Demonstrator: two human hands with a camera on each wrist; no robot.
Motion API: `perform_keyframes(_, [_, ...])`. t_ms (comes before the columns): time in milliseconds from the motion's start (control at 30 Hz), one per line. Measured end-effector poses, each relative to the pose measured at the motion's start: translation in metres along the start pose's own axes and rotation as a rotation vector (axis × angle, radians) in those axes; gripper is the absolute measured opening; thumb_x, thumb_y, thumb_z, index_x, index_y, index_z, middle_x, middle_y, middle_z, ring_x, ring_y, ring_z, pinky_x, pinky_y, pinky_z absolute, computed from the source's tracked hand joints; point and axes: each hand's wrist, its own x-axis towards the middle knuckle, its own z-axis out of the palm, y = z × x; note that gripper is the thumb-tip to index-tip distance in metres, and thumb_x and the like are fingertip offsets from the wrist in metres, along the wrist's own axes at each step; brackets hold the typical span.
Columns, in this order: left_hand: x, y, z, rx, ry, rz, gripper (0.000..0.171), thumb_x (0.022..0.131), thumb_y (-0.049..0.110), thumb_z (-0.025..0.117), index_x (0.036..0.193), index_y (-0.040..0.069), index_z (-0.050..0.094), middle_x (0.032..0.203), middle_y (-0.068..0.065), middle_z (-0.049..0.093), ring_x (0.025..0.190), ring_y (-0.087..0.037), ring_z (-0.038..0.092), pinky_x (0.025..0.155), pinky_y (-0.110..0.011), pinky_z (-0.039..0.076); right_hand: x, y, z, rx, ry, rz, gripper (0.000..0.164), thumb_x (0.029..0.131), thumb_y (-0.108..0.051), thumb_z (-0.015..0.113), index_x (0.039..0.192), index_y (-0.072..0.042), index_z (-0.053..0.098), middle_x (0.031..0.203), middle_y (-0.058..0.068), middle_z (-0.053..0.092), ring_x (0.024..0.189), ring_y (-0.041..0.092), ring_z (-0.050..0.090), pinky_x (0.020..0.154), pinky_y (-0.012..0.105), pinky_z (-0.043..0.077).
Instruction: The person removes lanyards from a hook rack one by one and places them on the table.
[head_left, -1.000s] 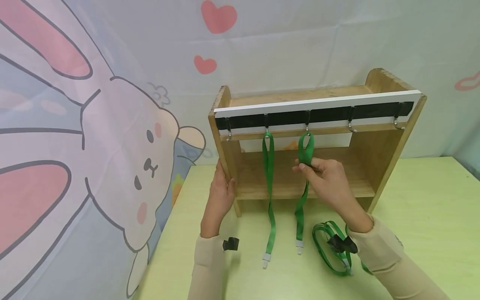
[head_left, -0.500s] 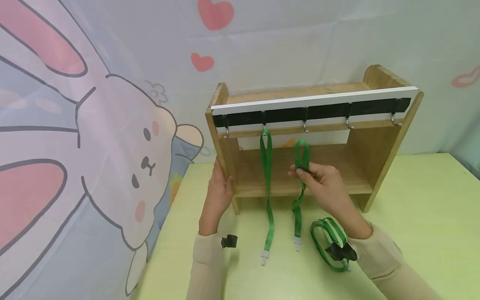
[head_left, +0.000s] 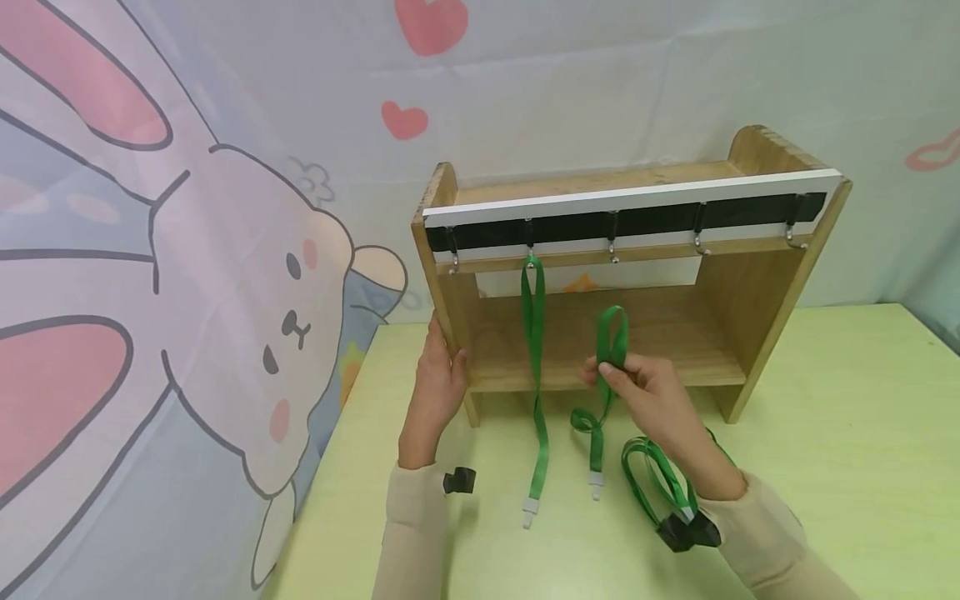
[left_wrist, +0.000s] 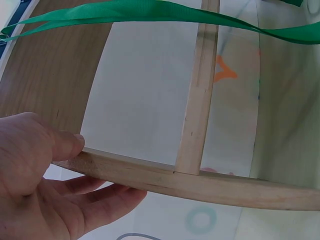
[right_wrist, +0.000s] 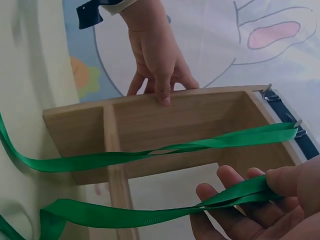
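Observation:
My left hand [head_left: 433, 392] grips the left side panel of a small wooden shelf [head_left: 750, 333], thumb inside and fingers outside in the left wrist view. My right hand [head_left: 660, 396] pinches a green lanyard [head_left: 612, 337] just below its loop, in front of the shelf and under the middle hook [head_left: 612, 250]. Its strap bends above the table, and a pale plastic clip [head_left: 596, 485] is at its lower end. Another green lanyard [head_left: 535, 333] hangs from the second hook [head_left: 530, 254] from the left, its clip near the table.
More green lanyards [head_left: 637, 475] lie coiled on the pale yellow-green table [head_left: 847, 467], partly hidden by the right forearm and its black wrist mount [head_left: 686, 532]. Several metal hooks line a black strip [head_left: 652, 221] along the shelf top. A printed cloth [head_left: 562, 92] hangs behind.
My right hand has moved down, and the lanyard's loop has come off the middle hook. Its strap has gone slack and folded. The left hand has stayed on the shelf.

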Motion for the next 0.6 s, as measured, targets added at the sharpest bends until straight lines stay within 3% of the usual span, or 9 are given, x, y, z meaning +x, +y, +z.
perform_keyframes(267, [0.001, 0.000, 0.000, -0.010, -0.008, -0.012, 0.070, 0.101, -0.006, 0.050, 0.158, -0.004, 0.009, 0.148, -0.032, 0.036, 0.130, -0.049, 0.047, 0.099, -0.061, 0.046, -0.012, 0.017, 0.006, 0.038, -0.039, 0.096, 0.030, 0.107, -0.014, 0.053, 0.120, 0.008, 0.068, 0.107, 0.016, 0.075, 0.108, 0.021, 0.068, 0.091, 0.028, 0.052])
perform_keyframes(433, [0.000, 0.000, 0.001, -0.006, -0.008, -0.009, 0.069, 0.101, -0.005, 0.050, 0.157, -0.005, 0.010, 0.146, -0.033, 0.037, 0.129, -0.049, 0.048, 0.099, -0.061, 0.046, -0.021, 0.030, 0.011, 0.139, -0.063, 0.162, 0.032, 0.107, -0.012, 0.052, 0.124, 0.013, 0.063, 0.106, 0.023, 0.073, 0.102, 0.027, 0.071, 0.089, 0.041, 0.057])
perform_keyframes(600, [0.000, -0.001, 0.001, -0.003, 0.000, 0.005, 0.068, 0.101, -0.006, 0.051, 0.156, -0.006, 0.011, 0.145, -0.034, 0.038, 0.129, -0.050, 0.048, 0.099, -0.061, 0.046, -0.026, 0.039, 0.017, 0.208, -0.092, 0.242, 0.033, 0.106, -0.013, 0.053, 0.124, 0.013, 0.062, 0.105, 0.022, 0.073, 0.098, 0.020, 0.072, 0.085, 0.044, 0.058])
